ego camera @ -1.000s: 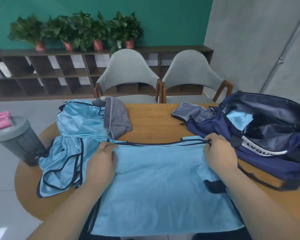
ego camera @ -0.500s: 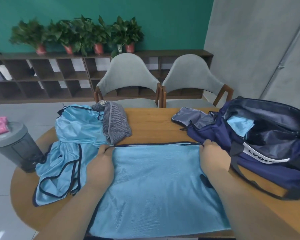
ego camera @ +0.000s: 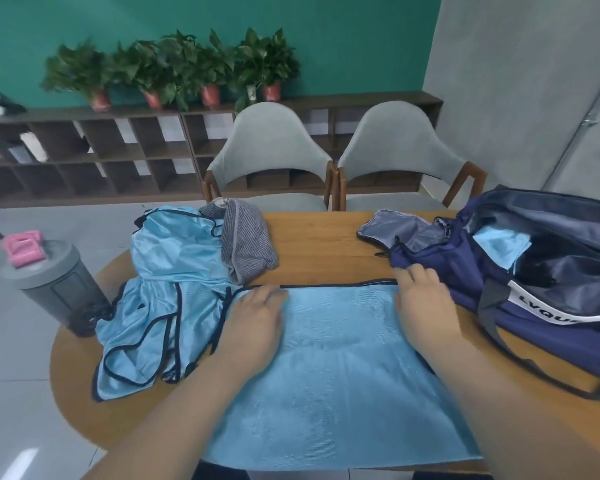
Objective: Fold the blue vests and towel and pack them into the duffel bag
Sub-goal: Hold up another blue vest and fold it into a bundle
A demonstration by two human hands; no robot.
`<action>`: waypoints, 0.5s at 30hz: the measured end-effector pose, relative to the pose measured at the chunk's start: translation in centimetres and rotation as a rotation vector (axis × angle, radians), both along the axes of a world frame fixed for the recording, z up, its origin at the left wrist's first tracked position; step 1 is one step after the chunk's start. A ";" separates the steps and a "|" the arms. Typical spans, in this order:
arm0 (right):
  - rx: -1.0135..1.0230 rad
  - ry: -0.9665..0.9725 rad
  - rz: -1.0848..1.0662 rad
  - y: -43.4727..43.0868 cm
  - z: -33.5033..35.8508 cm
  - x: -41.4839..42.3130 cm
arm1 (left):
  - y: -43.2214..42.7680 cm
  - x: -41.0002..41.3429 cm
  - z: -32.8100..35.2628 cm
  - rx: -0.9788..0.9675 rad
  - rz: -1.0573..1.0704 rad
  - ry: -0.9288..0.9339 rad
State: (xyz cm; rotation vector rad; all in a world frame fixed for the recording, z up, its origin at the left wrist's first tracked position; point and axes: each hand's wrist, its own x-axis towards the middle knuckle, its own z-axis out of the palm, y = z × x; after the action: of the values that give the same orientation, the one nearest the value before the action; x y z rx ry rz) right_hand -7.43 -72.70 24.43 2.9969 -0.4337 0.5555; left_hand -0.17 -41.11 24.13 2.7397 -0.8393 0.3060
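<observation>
Flat vest (ego camera: 343,358): fine mesh cloth, matt; dark piping trim at far edge. Crumpled vests (ego camera: 163,271): thin cloth, glossy sheen, same dark piping. Towel (ego camera: 246,244): grey striped cloth, ribbed, matt. Duffel bag (ego camera: 465,275): navy woven cloth, slight sheen; grey lining smoother and shinier. Table (ego camera: 319,247): wood w/ visible grain, smooth, semi-matt. Bin (ego camera: 63,296): grey plastic, matt. Chairs (ego camera: 267,140): grey cloth upholstery, matt; wood frames. Floor (ego camera: 14,410): smooth tile, glossy.

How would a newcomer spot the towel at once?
Start at the round wooden table. On its far left lies a heap of shiny light-blue vests; the bunched towel rests against the heap's right edge. It alone is grey with fine stripes.
</observation>
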 end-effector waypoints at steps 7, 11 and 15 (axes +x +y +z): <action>0.221 -0.018 0.166 0.4 -2.6 -0.7 | -0.2 -0.4 -1.9 0.217 0.132 0.232; 0.184 0.243 0.077 0.3 -1.9 -1.3 | -0.3 -0.4 -1.6 0.227 0.124 0.238; 0.010 0.348 0.037 2.5 0.3 -1.6 | -0.9 -1.5 -0.4 0.117 0.106 0.088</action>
State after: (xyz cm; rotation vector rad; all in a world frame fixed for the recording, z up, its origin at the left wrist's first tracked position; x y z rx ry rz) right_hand -9.03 -70.17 24.72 3.0263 -0.3552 0.0275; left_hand -1.72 -41.97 23.69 2.8886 -0.7117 0.1594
